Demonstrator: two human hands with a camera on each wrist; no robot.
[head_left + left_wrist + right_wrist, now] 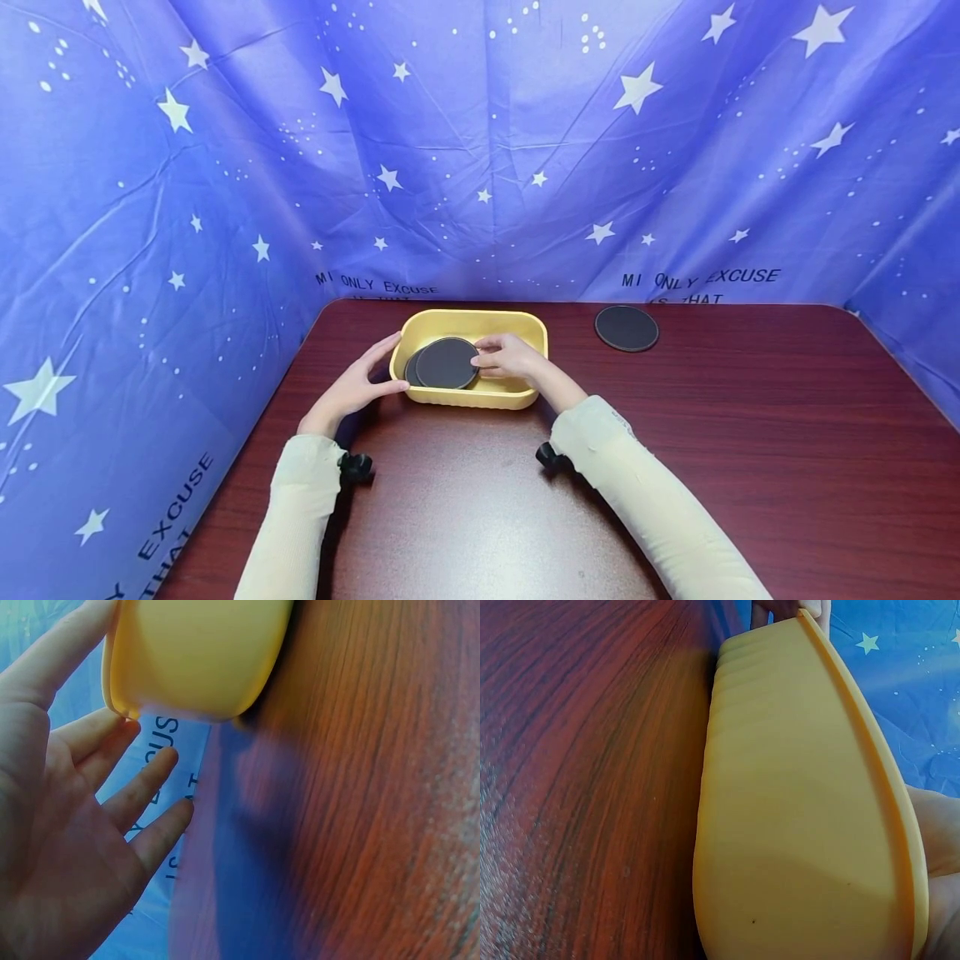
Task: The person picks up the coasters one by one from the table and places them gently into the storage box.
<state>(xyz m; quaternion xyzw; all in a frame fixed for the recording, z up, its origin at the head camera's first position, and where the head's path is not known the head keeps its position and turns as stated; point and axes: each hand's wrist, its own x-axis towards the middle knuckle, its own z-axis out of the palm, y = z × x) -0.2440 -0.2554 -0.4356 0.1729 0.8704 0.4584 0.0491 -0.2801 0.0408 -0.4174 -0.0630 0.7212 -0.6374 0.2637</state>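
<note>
A yellow rounded bin [480, 400] stands on the table. At its left end my left hand [358, 385] holds the rim, thumb at the front corner and fingers along the far side; in the left wrist view the outer fingers of this hand [67, 817] spread free of the bin's end [195, 660]. Inside the bin, my right hand [510, 357] pinches the right edge of a black round coaster [446, 363]. That coaster overlaps a second dark coaster [410, 369], mostly hidden underneath. In the right wrist view the bin's wall [802, 787] hides the right fingertips.
Another black round coaster [626, 327] lies flat near the table's back edge, right of the bin. The dark red wooden table [750, 433] meets a blue star-patterned curtain [487, 150] at the back and left. Dark wrist devices [356, 468] sit at both sleeves.
</note>
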